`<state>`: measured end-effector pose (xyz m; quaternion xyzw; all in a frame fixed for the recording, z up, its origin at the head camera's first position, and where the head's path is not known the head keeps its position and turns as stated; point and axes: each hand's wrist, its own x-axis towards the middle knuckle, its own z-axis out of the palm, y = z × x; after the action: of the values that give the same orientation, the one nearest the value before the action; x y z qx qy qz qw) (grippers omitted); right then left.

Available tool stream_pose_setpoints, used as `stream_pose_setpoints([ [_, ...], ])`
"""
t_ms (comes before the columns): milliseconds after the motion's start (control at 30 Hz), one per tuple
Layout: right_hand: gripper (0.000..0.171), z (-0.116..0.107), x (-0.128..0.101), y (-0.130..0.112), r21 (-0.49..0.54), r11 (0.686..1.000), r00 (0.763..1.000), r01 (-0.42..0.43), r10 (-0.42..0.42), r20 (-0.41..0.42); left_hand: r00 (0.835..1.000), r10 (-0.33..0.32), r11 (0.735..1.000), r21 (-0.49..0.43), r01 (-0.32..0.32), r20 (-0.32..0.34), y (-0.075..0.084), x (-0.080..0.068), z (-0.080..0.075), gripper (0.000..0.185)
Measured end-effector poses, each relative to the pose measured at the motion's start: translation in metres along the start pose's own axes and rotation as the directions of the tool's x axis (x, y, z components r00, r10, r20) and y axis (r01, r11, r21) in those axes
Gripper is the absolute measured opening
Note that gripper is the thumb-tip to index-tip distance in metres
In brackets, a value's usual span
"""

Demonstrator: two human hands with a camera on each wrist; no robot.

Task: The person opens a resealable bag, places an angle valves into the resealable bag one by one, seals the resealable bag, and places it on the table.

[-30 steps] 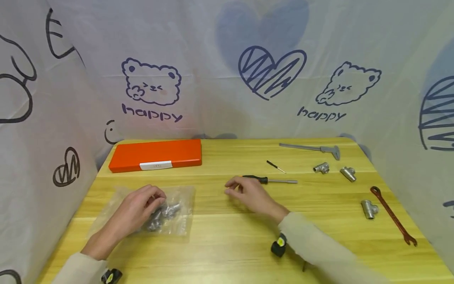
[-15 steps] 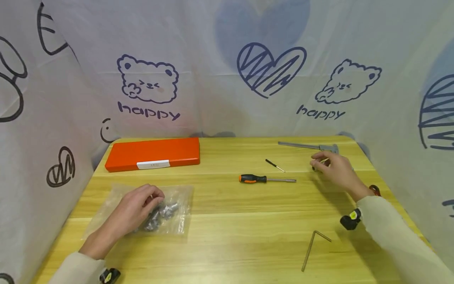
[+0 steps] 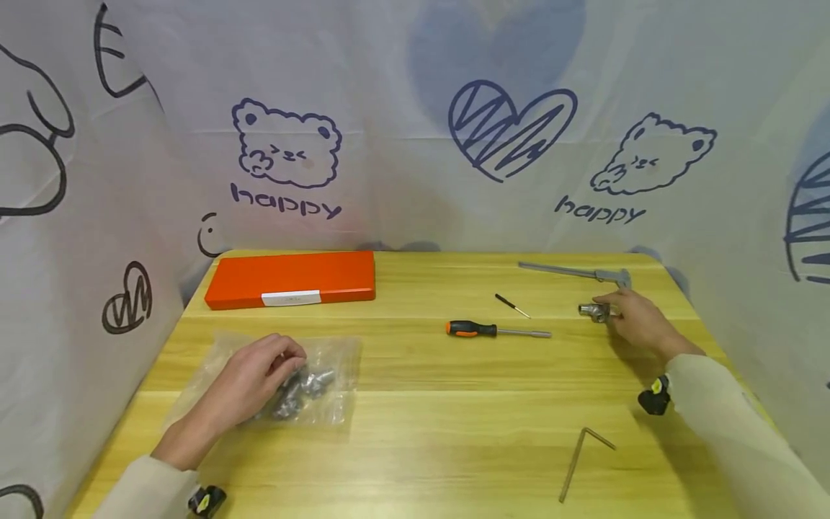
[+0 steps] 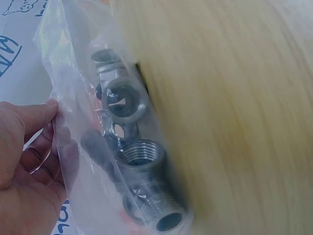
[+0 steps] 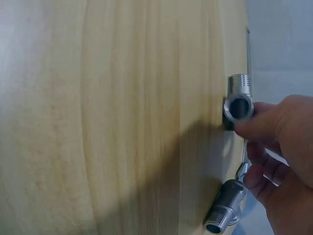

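Note:
My left hand [image 3: 249, 378] is at the left, pinching the opening edge of a clear plastic bag [image 3: 346, 378]. Inside the bag lie several grey metal pipe fittings [image 4: 139, 164] with threaded ends. At the back right, the thumb and fingers of my right hand [image 3: 642, 326] pinch a silver tee pipe fitting [image 3: 591, 311], its round opening facing up in the right wrist view. Another pipe fitting [image 5: 222, 205] lies just below that hand in the same view, hidden behind it in the head view.
Behind the right hand lies a caliper [image 3: 564, 270]. A nut driver [image 3: 473, 329] and a small screwdriver [image 3: 512, 306] lie mid-table. An orange-red case [image 3: 292, 277] sits at back left, and a hex key [image 3: 572, 465] at front right. The right arm hides the wrench.
My right hand has moved right from beside the nut driver to the tee pipe fitting and now pinches it. The hex key has come into sight. My left hand has stayed on the bag.

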<state>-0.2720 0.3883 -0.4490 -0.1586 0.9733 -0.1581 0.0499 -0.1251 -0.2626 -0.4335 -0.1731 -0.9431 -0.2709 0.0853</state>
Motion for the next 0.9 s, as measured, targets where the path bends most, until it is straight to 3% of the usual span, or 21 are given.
stream_pose_setpoints([
  [367, 0.048, 0.006, -0.008, -0.014, 0.105, 0.99, 0.996, -0.09, 0.09, 0.002, 1.0, 0.002, 1.0, 0.01, -0.002, -0.006, 0.0, 0.001, -0.002, 0.005],
  [900, 0.06, 0.015, -0.001, -0.022, 0.109, 0.971, 0.974, -0.212, 0.219, -0.055, 1.0, -0.001, 1.0, 0.01, 0.001, -0.002, 0.001, 0.001, -0.001, 0.005],
])
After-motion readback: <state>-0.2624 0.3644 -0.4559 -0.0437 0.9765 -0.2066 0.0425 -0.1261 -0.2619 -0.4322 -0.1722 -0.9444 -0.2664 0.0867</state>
